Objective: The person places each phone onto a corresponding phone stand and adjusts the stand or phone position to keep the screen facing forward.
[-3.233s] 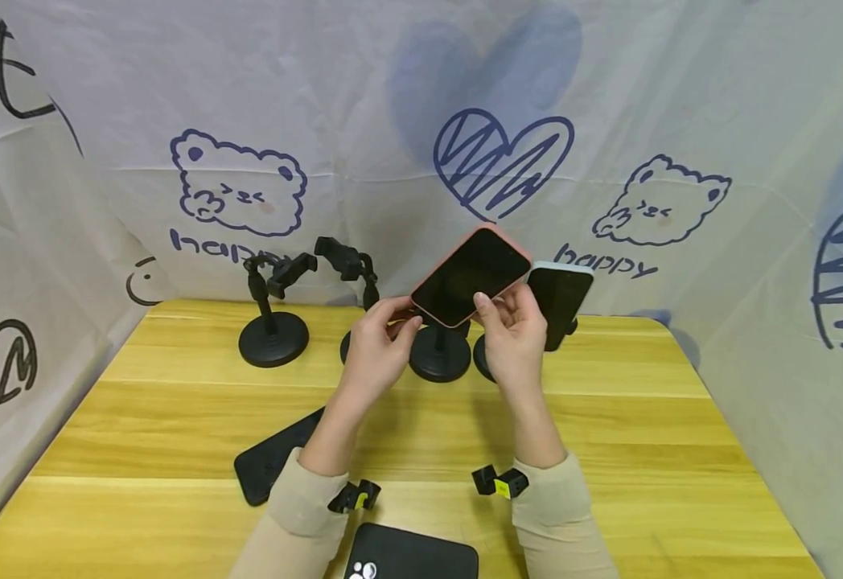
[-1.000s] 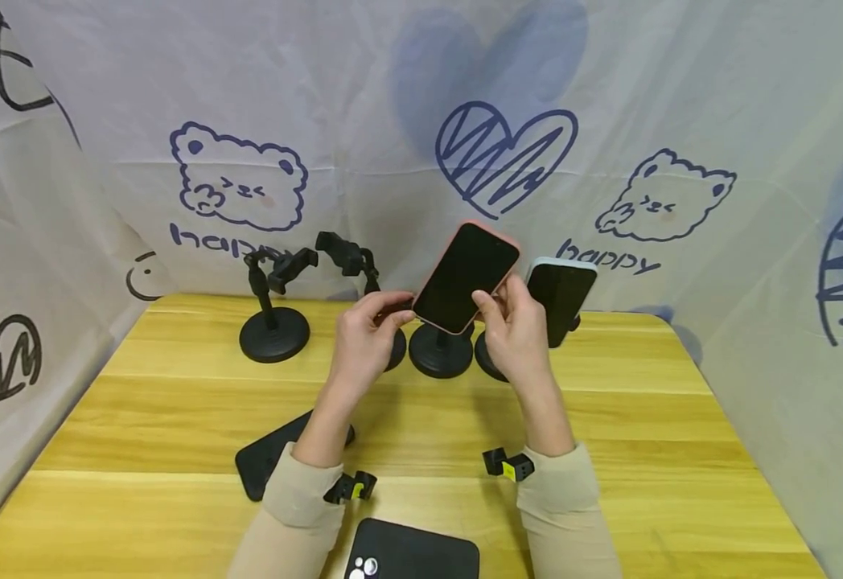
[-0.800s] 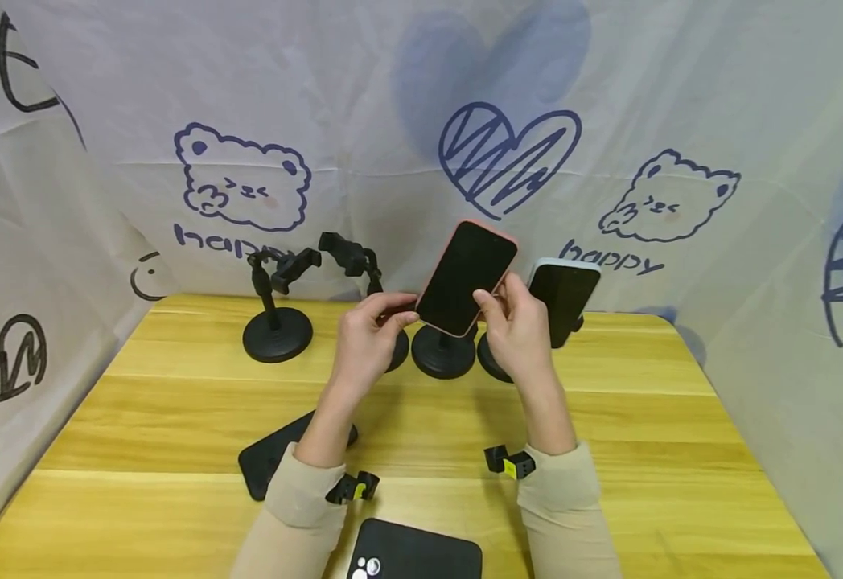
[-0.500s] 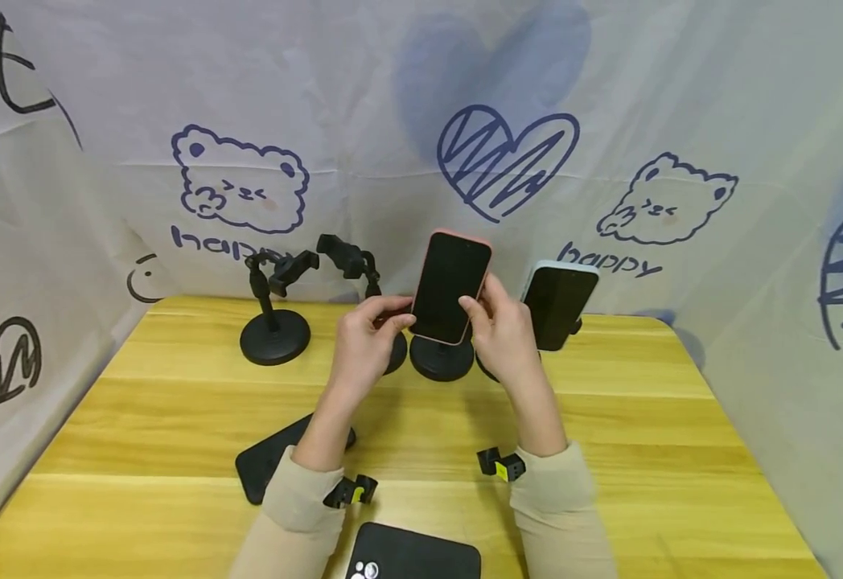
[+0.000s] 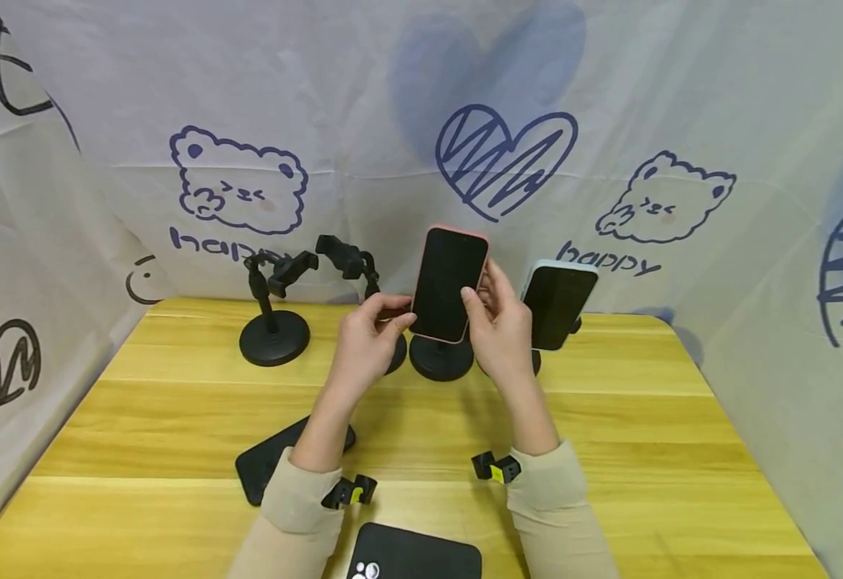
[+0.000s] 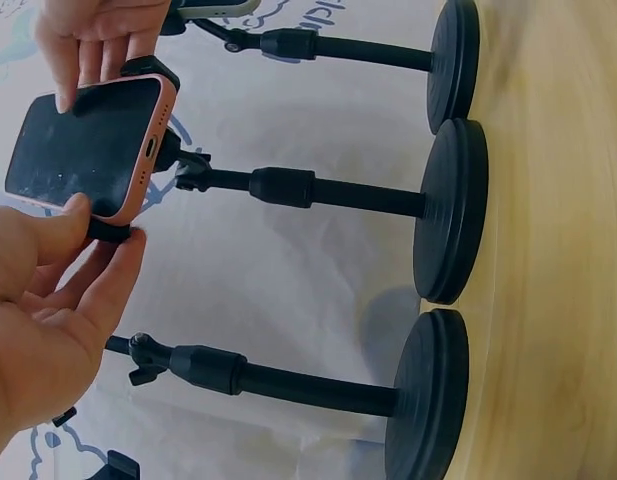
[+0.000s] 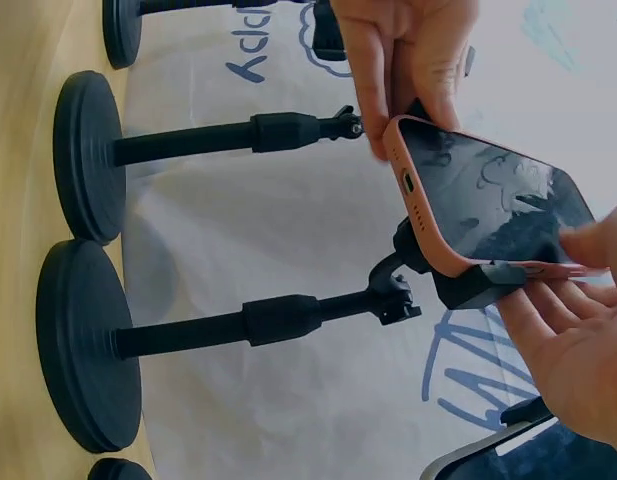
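Observation:
A smartphone [image 5: 450, 281] in a coral case is held screen-forward, close to upright, above the round base [image 5: 441, 359] of a black phone stand. In the right wrist view the stand's clamp [image 7: 473, 285] sits against the phone's long edge, its arm reaching behind the phone. My left hand [image 5: 367, 342] pinches the black clamp end [image 6: 108, 231] at the phone's left edge, thumb beside the case. At the opposite edge my right hand [image 5: 504, 330] grips the phone, thumb over the screen and fingers behind. The phone hides most of the stand's head in the head view.
To the right, a phone [image 5: 561, 301] in a pale blue case is mounted on another stand. Two stands with bare clamps, one with its base [image 5: 274, 338] at far left, stand beside the hands. A black phone-shaped item [image 5: 265, 466] and another with paw marks [image 5: 417, 555] lie nearer.
The coral-cased phone has turned from a rightward tilt to nearly upright and shifted slightly left. My right hand has moved left with it; my left hand stays at the left edge.

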{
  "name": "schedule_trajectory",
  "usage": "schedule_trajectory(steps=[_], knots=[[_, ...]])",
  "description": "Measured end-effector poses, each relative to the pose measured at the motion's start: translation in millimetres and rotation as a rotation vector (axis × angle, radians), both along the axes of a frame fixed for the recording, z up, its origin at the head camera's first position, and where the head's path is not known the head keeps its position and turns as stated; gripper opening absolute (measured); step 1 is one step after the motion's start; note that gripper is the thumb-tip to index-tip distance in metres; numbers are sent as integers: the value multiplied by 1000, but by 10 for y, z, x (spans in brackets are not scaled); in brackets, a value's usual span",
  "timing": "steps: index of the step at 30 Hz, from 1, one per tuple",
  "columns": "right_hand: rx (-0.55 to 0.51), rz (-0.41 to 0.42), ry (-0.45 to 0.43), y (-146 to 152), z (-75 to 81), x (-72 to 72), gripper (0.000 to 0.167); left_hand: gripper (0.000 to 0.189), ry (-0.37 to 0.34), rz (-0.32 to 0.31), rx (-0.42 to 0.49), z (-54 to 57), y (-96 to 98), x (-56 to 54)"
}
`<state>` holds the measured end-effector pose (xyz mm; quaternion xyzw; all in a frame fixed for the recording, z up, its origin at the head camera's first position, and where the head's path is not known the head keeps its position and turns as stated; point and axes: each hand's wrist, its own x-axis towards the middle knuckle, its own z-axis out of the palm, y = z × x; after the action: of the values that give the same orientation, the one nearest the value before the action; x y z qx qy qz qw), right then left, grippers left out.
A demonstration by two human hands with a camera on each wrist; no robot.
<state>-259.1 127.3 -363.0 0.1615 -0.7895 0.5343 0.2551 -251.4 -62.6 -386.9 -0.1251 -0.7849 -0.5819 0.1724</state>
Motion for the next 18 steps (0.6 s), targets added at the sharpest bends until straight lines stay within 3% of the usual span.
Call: schedule_trajectory(steps=[7,18], knots=[[-69,-17,76,-15,-20,-31,45,19,-38,-69,27,-6,0,11],[-80,-5,97,33,-49,-58,46,17,-34,-81,26,-18,-24,5]])
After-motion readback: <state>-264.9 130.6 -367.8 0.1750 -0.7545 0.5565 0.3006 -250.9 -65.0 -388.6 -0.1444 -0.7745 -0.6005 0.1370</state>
